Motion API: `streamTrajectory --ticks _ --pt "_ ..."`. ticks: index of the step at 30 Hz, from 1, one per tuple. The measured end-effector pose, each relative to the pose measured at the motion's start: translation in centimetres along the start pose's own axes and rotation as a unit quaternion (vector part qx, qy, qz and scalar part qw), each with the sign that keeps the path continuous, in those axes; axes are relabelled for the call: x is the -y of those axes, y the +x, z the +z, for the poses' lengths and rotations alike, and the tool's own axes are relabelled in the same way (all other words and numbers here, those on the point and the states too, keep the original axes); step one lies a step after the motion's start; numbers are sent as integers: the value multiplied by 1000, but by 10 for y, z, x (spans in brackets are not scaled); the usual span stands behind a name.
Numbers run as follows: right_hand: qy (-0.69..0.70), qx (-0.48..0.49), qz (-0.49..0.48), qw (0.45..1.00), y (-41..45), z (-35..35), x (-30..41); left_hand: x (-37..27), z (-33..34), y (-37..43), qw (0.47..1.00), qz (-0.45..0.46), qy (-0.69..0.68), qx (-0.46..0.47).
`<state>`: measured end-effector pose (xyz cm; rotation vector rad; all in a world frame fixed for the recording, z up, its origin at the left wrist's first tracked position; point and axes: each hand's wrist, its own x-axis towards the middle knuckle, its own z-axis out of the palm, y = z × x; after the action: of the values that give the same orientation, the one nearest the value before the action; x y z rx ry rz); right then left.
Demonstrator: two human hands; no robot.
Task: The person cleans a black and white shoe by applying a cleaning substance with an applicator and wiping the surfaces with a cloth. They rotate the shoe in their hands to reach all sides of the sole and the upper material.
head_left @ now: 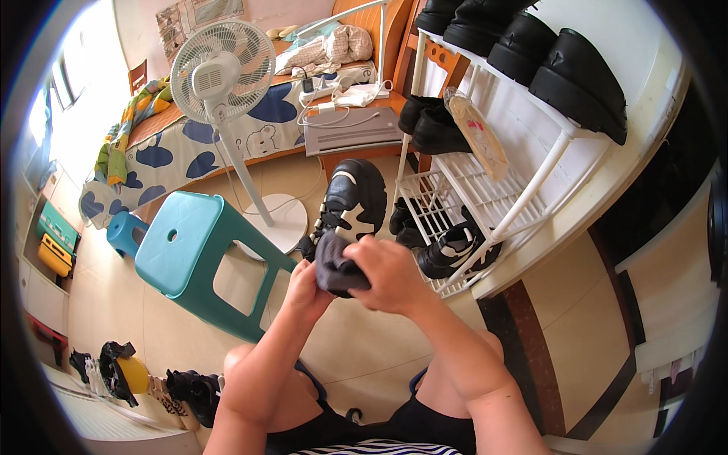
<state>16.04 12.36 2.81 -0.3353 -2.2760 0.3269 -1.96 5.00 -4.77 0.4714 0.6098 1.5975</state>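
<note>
A black sneaker (355,190) with white trim points its toe away from me. My left hand (307,293) grips it at the heel end, thumb along the near left side. Bunched over the heel and opening is a dark grey cloth (336,264), which hides that part of the shoe. Fingers of my right hand (387,273) are closed on the cloth's right side and look slightly blurred. A similar black and white sneaker (452,250) rests on the bottom of the white shoe rack (546,187) at the right.
To the left stands a teal plastic stool (182,244), with a white pedestal fan (222,74) behind it. Black boots (580,85) line the rack's top. A closed laptop (352,133) and cables lie beyond the sneaker. More shoes (193,392) sit at lower left.
</note>
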Motion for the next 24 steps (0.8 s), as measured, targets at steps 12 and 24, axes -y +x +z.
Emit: streamTrajectory --ticks 12,24 --pt "-28 -51 213 975 4 -19 -13 -4 40 -12 997 -70 -24 -22" --pt "-1 -40 179 983 10 -55 -18 -17 29 -11 994 -81 -43 -51"
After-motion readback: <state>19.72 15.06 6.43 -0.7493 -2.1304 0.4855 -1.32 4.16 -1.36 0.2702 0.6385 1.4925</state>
